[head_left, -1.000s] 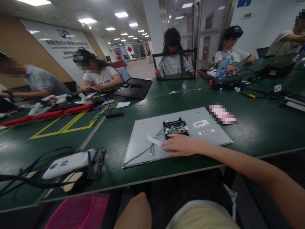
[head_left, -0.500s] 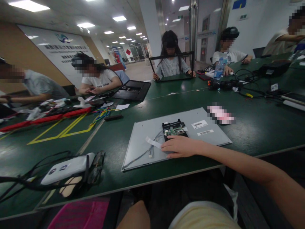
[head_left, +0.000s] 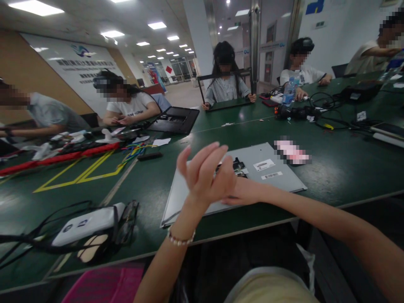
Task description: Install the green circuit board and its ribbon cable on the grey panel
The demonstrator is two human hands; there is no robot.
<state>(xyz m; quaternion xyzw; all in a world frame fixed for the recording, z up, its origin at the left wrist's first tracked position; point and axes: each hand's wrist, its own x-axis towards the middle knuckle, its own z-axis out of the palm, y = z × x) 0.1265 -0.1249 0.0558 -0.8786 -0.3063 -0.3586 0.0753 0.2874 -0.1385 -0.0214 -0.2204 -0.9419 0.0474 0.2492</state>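
Note:
A flat grey display panel (head_left: 288,179) lies back side up near the table's front edge. A small black bracket with a circuit board (head_left: 240,167) sits on its middle, now partly covered. Above the panel, my left hand (head_left: 205,174) is raised with its fingers apart and slightly bent, and I see nothing in it. A beaded bracelet (head_left: 181,240) circles that wrist. Just behind it, my right hand (head_left: 244,191) rests over the panel close to the board; its fingers are hidden by my left hand. The grey cables and white tape are also covered.
A pixelated pink object (head_left: 292,151) lies right of the panel. To the left are a white device with black cables (head_left: 90,223) and glasses (head_left: 128,221). Across the table a person holds a black frame (head_left: 227,107). An opened black casing (head_left: 175,120) lies at the far left.
My left hand has come into view from below and risen over the panel, in front of my right hand. My right hand stays near the board. The person opposite has lowered the frame slightly.

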